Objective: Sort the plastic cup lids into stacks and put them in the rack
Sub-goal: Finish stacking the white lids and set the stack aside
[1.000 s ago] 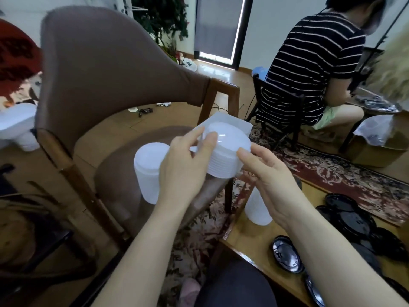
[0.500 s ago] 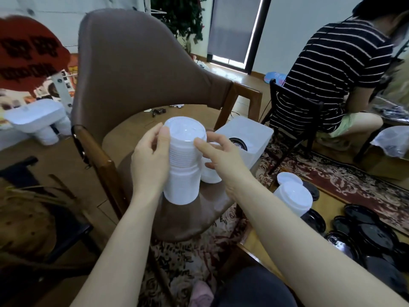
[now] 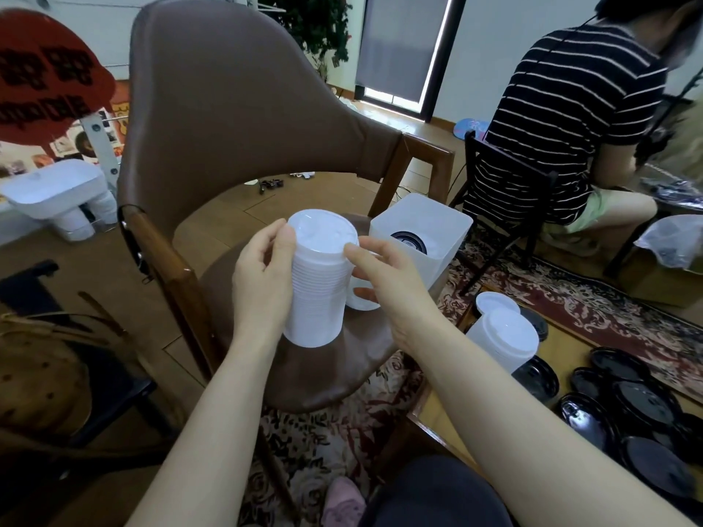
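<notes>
**Steadying a tall stack of white lids on the chair seat**

Standing on the brown chair [image 3: 243,119] seat, the ribbed white lid stack [image 3: 318,279] is being gripped by the left hand [image 3: 262,283], while the right hand [image 3: 384,275] is touching its rim with relaxed fingers. The translucent square rack [image 3: 449,226] beside it is holding one glossy black lid [image 3: 409,239]. Much seems left: another white stack [image 3: 502,338] and many loose black lids [image 3: 643,405] are waiting on the wooden table [image 3: 441,408].
</notes>
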A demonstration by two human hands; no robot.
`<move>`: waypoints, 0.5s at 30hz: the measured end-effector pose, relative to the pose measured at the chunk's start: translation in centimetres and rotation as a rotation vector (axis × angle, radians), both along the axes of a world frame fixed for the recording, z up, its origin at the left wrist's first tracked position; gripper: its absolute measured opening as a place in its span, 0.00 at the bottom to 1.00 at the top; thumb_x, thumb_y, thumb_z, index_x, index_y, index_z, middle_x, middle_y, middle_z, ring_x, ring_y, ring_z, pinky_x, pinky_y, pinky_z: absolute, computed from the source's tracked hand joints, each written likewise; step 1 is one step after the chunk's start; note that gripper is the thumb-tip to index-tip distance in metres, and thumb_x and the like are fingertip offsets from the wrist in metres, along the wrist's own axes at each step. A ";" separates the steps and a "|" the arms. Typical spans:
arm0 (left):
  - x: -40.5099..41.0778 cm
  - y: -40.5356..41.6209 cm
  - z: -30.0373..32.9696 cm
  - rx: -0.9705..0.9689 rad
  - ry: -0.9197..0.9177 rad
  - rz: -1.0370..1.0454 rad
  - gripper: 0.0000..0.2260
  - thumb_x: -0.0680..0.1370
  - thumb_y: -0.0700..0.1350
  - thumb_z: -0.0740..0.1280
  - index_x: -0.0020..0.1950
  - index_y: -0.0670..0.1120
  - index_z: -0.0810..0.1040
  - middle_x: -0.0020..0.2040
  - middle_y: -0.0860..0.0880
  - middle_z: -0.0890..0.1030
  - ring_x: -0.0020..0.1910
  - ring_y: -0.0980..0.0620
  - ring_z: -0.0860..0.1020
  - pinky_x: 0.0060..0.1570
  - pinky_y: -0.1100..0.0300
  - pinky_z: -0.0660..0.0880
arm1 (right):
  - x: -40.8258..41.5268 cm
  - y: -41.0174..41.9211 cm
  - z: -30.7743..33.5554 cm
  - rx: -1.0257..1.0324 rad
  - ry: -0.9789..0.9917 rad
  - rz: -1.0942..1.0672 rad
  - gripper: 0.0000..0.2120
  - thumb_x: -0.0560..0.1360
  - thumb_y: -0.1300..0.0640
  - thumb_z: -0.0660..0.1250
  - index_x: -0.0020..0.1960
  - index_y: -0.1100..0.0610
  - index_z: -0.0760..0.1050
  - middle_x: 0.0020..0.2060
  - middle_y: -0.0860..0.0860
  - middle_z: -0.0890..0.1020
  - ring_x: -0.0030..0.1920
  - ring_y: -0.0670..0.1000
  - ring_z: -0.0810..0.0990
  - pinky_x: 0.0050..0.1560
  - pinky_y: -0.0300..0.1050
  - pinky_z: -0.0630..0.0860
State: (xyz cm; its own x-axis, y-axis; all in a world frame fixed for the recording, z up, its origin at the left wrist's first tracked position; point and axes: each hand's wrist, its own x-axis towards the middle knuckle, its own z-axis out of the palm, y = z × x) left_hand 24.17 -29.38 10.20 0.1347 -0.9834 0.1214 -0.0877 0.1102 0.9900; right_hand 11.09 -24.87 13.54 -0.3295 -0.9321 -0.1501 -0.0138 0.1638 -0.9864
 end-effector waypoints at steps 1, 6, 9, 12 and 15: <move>0.0 0.1 0.0 -0.001 0.007 -0.002 0.16 0.83 0.55 0.61 0.69 0.54 0.77 0.66 0.58 0.78 0.65 0.58 0.74 0.64 0.58 0.72 | 0.0 0.0 -0.1 -0.005 0.004 -0.002 0.18 0.79 0.53 0.67 0.67 0.55 0.72 0.58 0.50 0.79 0.59 0.50 0.78 0.49 0.40 0.76; 0.1 0.1 0.2 -0.004 0.000 -0.017 0.16 0.84 0.53 0.59 0.70 0.53 0.75 0.67 0.57 0.77 0.65 0.59 0.73 0.58 0.64 0.71 | 0.1 -0.2 -0.4 -0.003 0.005 0.000 0.20 0.78 0.53 0.67 0.68 0.55 0.71 0.61 0.51 0.78 0.61 0.51 0.77 0.60 0.48 0.77; 0.2 -0.2 0.5 0.001 -0.010 -0.040 0.17 0.84 0.53 0.58 0.72 0.51 0.74 0.68 0.55 0.76 0.64 0.58 0.73 0.56 0.66 0.72 | 0.0 -0.3 -0.3 0.003 0.008 0.014 0.20 0.79 0.53 0.67 0.69 0.56 0.71 0.62 0.51 0.78 0.62 0.51 0.77 0.60 0.49 0.76; 0.2 -0.3 0.7 -0.005 -0.029 -0.069 0.18 0.85 0.52 0.57 0.73 0.50 0.73 0.69 0.54 0.76 0.64 0.58 0.72 0.53 0.68 0.70 | -0.1 -0.3 -0.2 0.011 0.008 0.024 0.20 0.79 0.53 0.66 0.69 0.55 0.70 0.61 0.50 0.78 0.62 0.50 0.76 0.59 0.47 0.76; 0.1 -0.4 0.7 -0.002 -0.060 -0.067 0.19 0.85 0.54 0.56 0.73 0.52 0.72 0.70 0.55 0.75 0.67 0.57 0.72 0.62 0.60 0.70 | -0.2 -0.1 -0.2 0.015 0.000 0.033 0.20 0.79 0.53 0.66 0.70 0.54 0.70 0.60 0.49 0.78 0.61 0.49 0.76 0.56 0.44 0.75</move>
